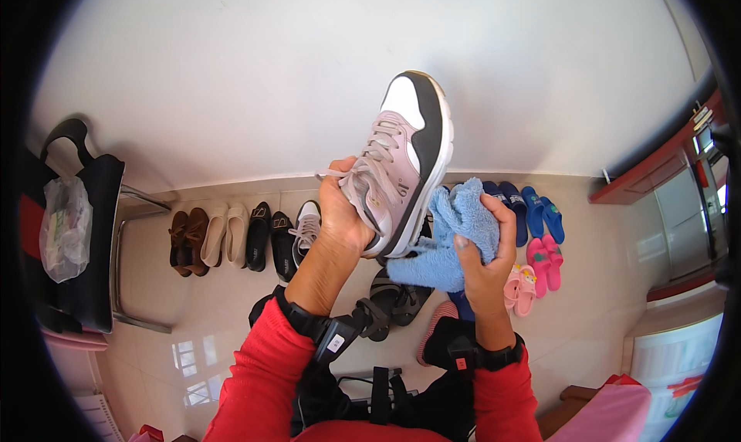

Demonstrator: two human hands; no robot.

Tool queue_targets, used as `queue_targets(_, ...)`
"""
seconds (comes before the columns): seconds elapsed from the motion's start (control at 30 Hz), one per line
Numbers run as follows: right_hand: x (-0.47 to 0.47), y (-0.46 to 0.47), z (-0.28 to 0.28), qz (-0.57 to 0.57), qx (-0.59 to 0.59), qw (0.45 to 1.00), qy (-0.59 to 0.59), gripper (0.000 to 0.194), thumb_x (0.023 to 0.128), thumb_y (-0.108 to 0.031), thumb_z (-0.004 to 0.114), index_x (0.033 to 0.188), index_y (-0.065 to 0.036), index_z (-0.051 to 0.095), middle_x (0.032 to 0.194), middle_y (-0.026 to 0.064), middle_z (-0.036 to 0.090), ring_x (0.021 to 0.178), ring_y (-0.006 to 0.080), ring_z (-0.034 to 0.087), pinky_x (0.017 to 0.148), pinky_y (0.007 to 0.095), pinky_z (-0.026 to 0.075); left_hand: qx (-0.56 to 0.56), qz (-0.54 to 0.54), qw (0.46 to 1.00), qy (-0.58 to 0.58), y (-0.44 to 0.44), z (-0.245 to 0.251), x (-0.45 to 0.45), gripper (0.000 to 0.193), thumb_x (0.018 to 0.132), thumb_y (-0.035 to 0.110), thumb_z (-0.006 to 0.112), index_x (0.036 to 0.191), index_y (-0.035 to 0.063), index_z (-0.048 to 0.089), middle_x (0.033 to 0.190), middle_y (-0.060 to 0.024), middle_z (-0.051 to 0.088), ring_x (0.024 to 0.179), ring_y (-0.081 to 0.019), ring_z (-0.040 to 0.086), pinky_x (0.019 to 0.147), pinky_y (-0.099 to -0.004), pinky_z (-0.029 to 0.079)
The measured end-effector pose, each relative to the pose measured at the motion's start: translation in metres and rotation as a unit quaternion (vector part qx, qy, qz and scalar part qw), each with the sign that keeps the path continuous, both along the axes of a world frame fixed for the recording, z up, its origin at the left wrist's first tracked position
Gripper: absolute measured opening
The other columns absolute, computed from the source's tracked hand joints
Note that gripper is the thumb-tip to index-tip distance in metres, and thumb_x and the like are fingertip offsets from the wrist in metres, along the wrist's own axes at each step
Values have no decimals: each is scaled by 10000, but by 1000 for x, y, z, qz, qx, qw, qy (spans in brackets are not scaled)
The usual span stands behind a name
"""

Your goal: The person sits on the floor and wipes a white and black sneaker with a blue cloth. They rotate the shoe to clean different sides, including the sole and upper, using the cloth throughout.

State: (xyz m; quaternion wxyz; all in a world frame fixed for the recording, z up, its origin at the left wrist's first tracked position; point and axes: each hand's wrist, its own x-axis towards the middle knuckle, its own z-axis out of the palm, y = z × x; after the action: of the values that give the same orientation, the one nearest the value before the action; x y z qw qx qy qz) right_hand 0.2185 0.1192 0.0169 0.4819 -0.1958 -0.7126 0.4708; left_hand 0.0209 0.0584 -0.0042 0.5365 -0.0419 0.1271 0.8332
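Note:
My left hand grips a pink, white and black sneaker by its heel and ankle opening. The toe points up and away from me, and the pale laces hang over my fingers. In my right hand is a bunched light blue plush cloth, beside the sneaker's white sole near the heel. Whether the cloth touches the sole I cannot tell. A similar sneaker stands on the floor behind my left forearm, partly hidden by it.
Brown shoes, cream flats and black flats line the wall at left. Dark sandals lie below the held sneaker. Blue slippers and pink clogs stand right. A black chair holds a plastic bag.

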Motion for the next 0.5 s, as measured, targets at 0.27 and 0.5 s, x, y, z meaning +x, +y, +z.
queue_targets(0.27, -6, -3, -6, 14, 100, 991, -88, 561, 726, -15, 732, 1246, -10, 521, 1233, 130, 551, 1125, 209, 551, 992, 333, 429, 42, -72, 997, -6, 6, -7, 12, 329, 886, 294, 542, 1029, 24, 666, 947, -114, 710, 841, -274, 674, 810, -398, 561)
queue_targets(0.5, -8, -8, -4, 97, 134, 973, -161, 566, 664, -48, 760, 1196, -75, 569, 1188, 145, 586, 1051, 321, 613, 899, 362, 502, 28, 7, 999, 22, 3, -2, 8, 280, 910, 263, 503, 992, 46, 660, 929, -88, 699, 836, -238, 668, 798, -388, 561)
